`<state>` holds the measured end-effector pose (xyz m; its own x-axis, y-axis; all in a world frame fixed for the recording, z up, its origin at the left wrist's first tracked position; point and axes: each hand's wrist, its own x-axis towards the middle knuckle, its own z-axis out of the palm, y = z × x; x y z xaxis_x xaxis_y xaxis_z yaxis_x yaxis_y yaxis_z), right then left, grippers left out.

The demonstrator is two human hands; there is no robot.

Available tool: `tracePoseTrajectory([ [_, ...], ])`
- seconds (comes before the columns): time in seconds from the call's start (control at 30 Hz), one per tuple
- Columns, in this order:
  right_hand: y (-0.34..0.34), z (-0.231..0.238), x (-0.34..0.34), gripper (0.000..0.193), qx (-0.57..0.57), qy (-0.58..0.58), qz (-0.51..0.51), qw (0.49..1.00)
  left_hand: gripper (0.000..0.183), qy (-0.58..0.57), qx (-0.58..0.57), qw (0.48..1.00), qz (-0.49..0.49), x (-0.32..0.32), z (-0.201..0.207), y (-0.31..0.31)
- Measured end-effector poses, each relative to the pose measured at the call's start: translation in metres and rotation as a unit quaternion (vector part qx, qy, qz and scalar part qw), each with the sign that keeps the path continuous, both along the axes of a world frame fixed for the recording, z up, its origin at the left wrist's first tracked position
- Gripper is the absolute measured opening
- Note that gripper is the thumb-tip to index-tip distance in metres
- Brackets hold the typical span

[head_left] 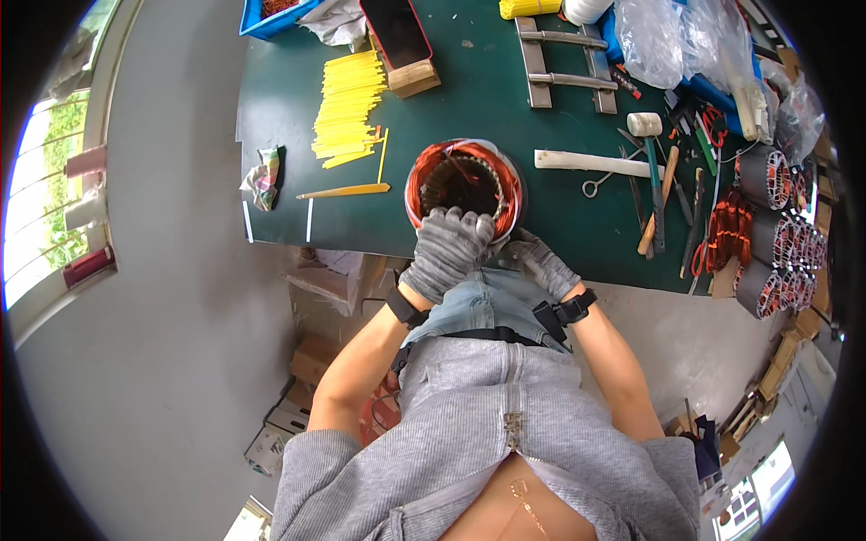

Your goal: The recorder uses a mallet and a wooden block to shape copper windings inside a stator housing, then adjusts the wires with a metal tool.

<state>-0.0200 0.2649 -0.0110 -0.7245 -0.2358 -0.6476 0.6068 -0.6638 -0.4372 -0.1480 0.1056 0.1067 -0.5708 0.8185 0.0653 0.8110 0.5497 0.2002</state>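
A motor stator (514, 185) stands at the table's near edge, its orange-red copper windings ringing a dark open bore. My left hand (451, 248), in a grey glove, curls its fingers over the near rim and into the mouth of the bore. Gloved likewise, my right hand (539, 261) is bent against the stator's lower right side; its fingertips are partly hidden there. Left of the stator, a pointed yellowish strip (345, 191) lies on the green table (271, 126). A spread pile of yellow insulation strips (347, 108) is farther back.
To the right lie a white bar (591, 162), a mallet (651, 171), a wooden stick (659, 198) and red-handled scissors (713, 126). Several wound stators (765, 234) stack at the right edge. A metal frame (568, 68) and a phone (397, 34) on a wooden block (414, 78) are farther back.
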Motion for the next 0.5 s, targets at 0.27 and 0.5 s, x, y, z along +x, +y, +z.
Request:
tracePoseTrajectory([
  [0.27,-0.032,0.033,-0.044,0.036,-0.087,0.004,-0.226,0.97,0.033,-0.149,0.138,0.967,0.152,-0.093,0.014,0.019],
  [0.5,0.0,0.168,-0.066,0.043,0.436,-0.024,-0.032,0.899,0.033,-0.681,0.35,0.529,0.367,-0.067,-0.042,0.001],
])
